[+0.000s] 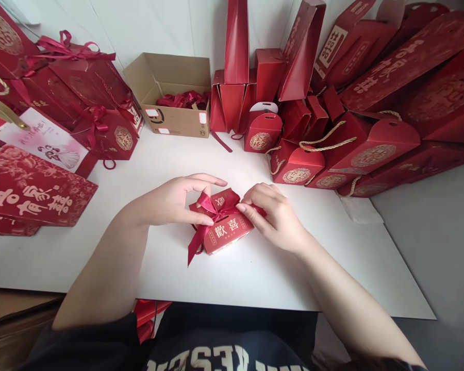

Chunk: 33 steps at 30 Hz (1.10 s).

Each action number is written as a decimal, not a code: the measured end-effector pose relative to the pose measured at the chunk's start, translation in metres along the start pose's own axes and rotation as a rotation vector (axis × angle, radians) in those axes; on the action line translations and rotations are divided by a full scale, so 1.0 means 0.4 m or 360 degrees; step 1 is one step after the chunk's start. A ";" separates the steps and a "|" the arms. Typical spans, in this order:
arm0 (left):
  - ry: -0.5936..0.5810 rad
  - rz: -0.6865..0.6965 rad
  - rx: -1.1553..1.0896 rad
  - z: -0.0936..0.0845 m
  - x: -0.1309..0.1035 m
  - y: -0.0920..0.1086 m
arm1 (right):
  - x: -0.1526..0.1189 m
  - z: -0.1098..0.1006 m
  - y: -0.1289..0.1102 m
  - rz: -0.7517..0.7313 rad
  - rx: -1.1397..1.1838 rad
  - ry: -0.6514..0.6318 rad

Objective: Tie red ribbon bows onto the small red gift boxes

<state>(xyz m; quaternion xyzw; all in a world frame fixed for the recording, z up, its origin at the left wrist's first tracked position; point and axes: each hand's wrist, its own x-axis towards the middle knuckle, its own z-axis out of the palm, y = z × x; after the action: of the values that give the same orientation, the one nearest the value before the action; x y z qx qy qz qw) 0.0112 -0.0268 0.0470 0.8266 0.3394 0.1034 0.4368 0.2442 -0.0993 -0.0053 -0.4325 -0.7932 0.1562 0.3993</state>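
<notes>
A small red gift box with pale gold characters lies on the white table in front of me. A dark red satin ribbon is tied round it, with a loop on the left and a tail hanging down the near left side. My left hand is at the left of the box, fingers apart, its thumb at the ribbon's knot and its index finger stretched out behind the loop. On the other side, my right hand pinches the ribbon's right part between thumb and fingers.
A cardboard box of loose red ribbons stands at the back. Red gift boxes with rope handles crowd the right. Ribboned boxes and a red bag stand on the left. The white table's front edge is near my body.
</notes>
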 end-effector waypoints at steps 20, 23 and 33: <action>-0.0087 -0.0125 0.0044 0.003 0.013 -0.033 | 0.003 -0.020 0.012 0.0540 0.0295 -0.0236; -0.0129 -0.0113 -0.0011 0.003 0.017 -0.035 | 0.003 -0.021 0.015 0.0554 0.0280 -0.0280; -0.0186 -0.0166 -0.0069 -0.002 0.018 -0.035 | -0.007 -0.139 0.088 0.0905 0.0284 -0.0906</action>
<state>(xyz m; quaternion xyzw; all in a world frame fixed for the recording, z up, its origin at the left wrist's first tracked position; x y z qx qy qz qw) 0.0096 -0.0164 0.0356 0.8028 0.3535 0.0394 0.4786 0.3074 -0.0867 0.0077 -0.5377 -0.7041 0.4420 0.1409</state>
